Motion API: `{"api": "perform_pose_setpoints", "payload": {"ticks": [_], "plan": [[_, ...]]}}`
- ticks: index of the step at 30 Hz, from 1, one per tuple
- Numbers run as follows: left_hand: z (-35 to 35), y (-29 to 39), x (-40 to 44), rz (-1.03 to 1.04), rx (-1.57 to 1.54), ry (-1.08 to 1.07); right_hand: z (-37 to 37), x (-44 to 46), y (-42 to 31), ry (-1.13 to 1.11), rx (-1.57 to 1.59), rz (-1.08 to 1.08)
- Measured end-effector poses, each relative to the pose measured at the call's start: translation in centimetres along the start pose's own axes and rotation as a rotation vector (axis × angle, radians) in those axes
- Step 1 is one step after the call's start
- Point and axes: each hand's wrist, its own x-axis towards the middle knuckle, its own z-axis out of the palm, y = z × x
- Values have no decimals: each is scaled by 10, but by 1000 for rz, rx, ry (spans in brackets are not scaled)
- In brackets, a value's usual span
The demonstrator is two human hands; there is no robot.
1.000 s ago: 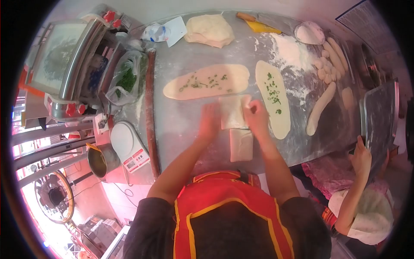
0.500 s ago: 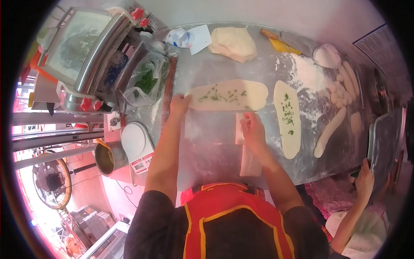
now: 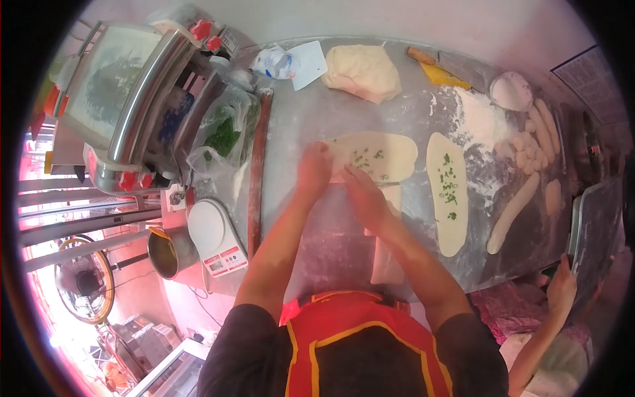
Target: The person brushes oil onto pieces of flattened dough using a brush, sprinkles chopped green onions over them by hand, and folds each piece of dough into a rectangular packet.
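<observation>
A flat oval dough sheet (image 3: 400, 153) sprinkled with chopped green scallion lies crosswise in front of me. Its left end is gathered between my hands, partly hidden by the fingers. My left hand (image 3: 315, 172) is closed on that end. At the near edge, my right hand (image 3: 365, 198) has its fingertips pinched on the same sheet. Under and beside my right forearm are folded dough strips (image 3: 387, 263). Further right lies a second scallion-topped dough sheet (image 3: 448, 228), touched by neither hand.
A rolling pin (image 3: 258, 178), a bag of chopped scallion (image 3: 225, 135), a scale (image 3: 213, 228) and a dough roller machine (image 3: 142, 99) stand left. Behind are a dough lump (image 3: 364, 71) and a yellow scraper (image 3: 443, 76). Flour (image 3: 479, 119) and dough pieces (image 3: 529, 153) lie right, near another person's hand (image 3: 561, 286) at a tray (image 3: 592, 231).
My left hand has moved right, bringing the sheet's left end inward over some scallion. My right hand has left the folded strip and moved up-left to the sheet. The view has shifted slightly.
</observation>
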Motion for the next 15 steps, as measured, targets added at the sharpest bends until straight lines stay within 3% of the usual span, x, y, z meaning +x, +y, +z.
{"api": "perform_pose_setpoints", "payload": {"ticks": [3,6,9,12,15], "plan": [[-9,-10,-3,-64,251,56,12,25,-6,96,-268,-205],[-11,-10,-1,-273,139,-96,33,24,3,123,-393,-231],[-14,-14,9,-352,39,-254,12,40,-4,-118,-482,-230],[-8,-21,12,-269,-103,-283,12,46,2,158,119,15],[-1,1,1,-129,-103,-66,1,50,-20,175,398,401]]}}
